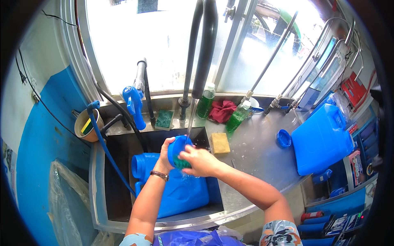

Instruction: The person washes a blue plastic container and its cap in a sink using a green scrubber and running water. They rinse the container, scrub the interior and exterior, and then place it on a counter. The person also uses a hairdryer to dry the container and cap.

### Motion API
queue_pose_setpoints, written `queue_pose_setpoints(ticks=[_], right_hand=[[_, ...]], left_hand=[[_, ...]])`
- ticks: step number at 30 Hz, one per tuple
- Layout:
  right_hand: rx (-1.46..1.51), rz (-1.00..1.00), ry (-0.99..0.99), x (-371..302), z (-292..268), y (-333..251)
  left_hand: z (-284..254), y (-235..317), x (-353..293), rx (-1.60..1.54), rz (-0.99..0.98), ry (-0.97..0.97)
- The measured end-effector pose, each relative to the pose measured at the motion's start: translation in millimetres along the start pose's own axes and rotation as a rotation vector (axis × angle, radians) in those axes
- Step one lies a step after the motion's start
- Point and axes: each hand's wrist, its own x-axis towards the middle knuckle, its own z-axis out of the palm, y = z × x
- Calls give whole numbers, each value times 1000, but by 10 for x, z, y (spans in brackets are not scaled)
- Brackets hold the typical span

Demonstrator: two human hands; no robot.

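My left hand (164, 156) grips a round blue cap (174, 148) over the sink, tilted with its hollow side toward my right hand. My right hand (201, 162) is closed on a green scouring pad (181, 163), mostly covered by the fingers, and presses it against the cap. Water (191, 119) runs from the black tap down onto both hands. Below them a blue jerrycan (188, 196) lies on its side in the metal sink (117, 164), its uncapped neck pointing left.
On the right counter stand another blue jerrycan (320, 139) and a loose blue cap (283, 138). A yellow sponge (220, 143) sits by the sink edge. Along the back are a green sponge (164, 119), green liquid bottles (237, 119), a red cloth (222, 111) and taps.
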Motion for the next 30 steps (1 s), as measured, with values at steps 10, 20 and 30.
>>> queue_pose_setpoints(ticks=[10,20,30], right_hand=[[110,280,343,-201,43,208],[-202,1085,367,-1864,415,1005],[427,410,594,-1100,246,479]], left_hand=[[80,-336,48,-47,-49,-91],[199,-355,181,-128,108,-290],[775,-563,374,147,-155,414]])
